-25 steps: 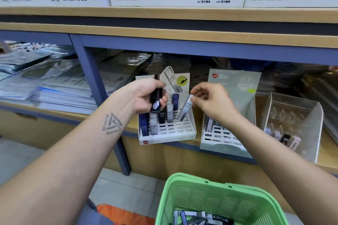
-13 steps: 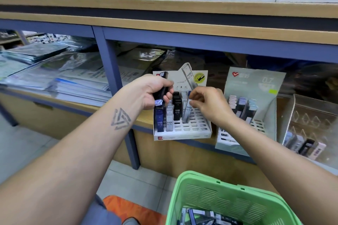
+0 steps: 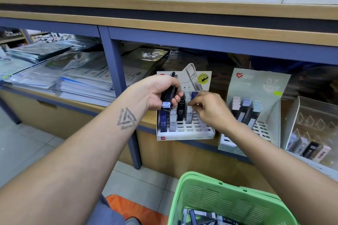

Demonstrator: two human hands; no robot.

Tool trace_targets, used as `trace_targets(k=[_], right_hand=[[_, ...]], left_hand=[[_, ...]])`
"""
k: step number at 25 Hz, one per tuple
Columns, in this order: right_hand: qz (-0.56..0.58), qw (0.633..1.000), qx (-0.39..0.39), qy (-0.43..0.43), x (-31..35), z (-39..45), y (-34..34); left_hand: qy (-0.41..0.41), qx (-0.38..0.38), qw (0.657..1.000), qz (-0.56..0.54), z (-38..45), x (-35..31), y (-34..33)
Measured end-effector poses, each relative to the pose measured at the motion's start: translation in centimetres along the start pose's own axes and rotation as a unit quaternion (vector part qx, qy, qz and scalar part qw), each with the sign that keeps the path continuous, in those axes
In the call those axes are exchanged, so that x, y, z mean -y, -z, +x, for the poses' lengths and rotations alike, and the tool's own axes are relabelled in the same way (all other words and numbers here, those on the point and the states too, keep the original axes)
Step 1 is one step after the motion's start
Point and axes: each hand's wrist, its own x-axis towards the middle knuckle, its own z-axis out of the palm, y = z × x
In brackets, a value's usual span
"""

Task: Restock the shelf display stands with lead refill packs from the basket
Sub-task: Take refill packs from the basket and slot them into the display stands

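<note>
Light: bright, even, from overhead.
Glare: on plastic sleeves (image 3: 76,60) under the shelf.
Edges: bowed by wide-angle lens, corners soft.

White slotted stand (image 3: 184,129) on shelf edge, HB 0.5 packs (image 3: 180,110) upright; green basket (image 3: 226,201) below holds more packs (image 3: 204,217).

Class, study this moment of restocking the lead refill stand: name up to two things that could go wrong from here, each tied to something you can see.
1. The right hand is seating a pale pack among tightly set upright packs in the white stand; a nudge might tip its neighbours.
2. The left hand grips several dark packs above the stand; one could slip and fall.
</note>
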Motion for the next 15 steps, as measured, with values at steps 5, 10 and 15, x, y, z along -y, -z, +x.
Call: trace_targets(k=[5, 10, 15], right_hand=[[0.317, 0.936, -0.032, -0.147, 1.5, 0.0, 3.3], [0.498, 0.840, 0.034, -0.213, 1.4, -1.0, 5.7], [0.590, 0.759, -0.003, -0.274, -0.2, -2.4, 7.3]], left_hand=[[-0.006, 0.094, 0.995, 0.011, -0.6, 0.2, -0.4], [-0.015, 0.166, 0.985, 0.049, -1.2, 0.8, -2.3], [-0.021, 0.211, 0.975, 0.067, -1.1, 1.3, -4.2]])
